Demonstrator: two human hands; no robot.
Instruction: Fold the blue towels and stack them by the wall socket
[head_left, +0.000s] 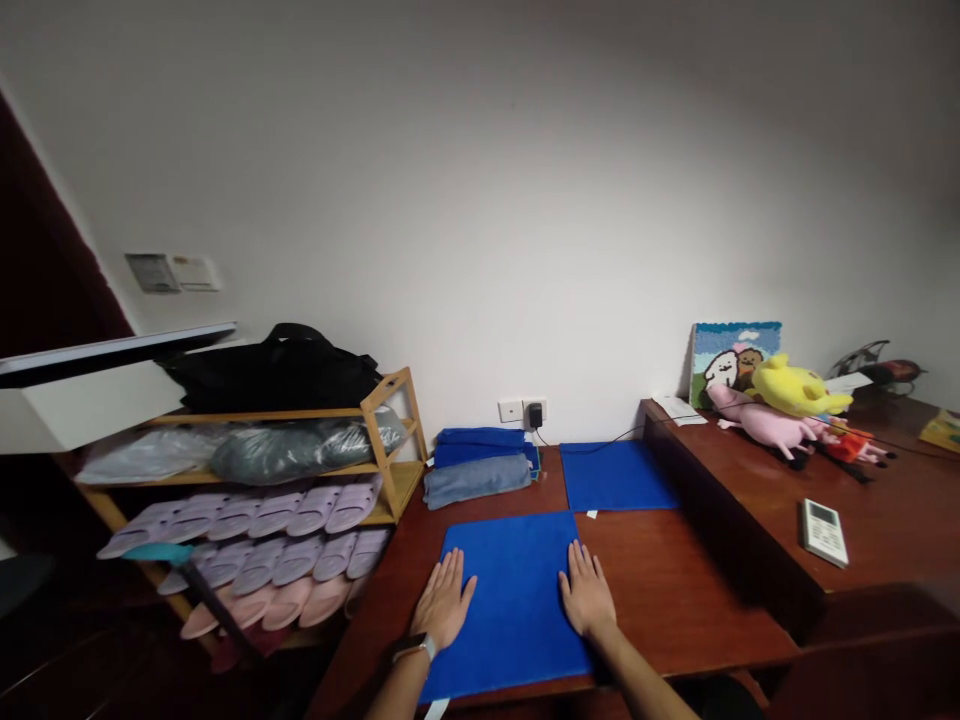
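A flat blue cloth (517, 600) lies spread on the brown wooden table, a white tag poking out at its near left corner. My left hand (444, 603) rests open on its left edge, fingers stretched forward, with a watch on the wrist. On the right edge, my right hand (586, 592) is also open and laid flat. Behind it to the right is a second blue cloth (619, 475), flat near the wall, with a small white tag. Folded blue cloths (480, 445) and a rolled grey-blue cloth (478, 482) sit at the back left.
On the left, a wooden rack (390, 440) holds a black bag (277, 370) and rows of slippers (289, 510). A raised brown desk (892, 500) on the right bears plush toys (795, 390) and a white remote (823, 532). A black plug (535, 414) with a cord is in the wall socket.
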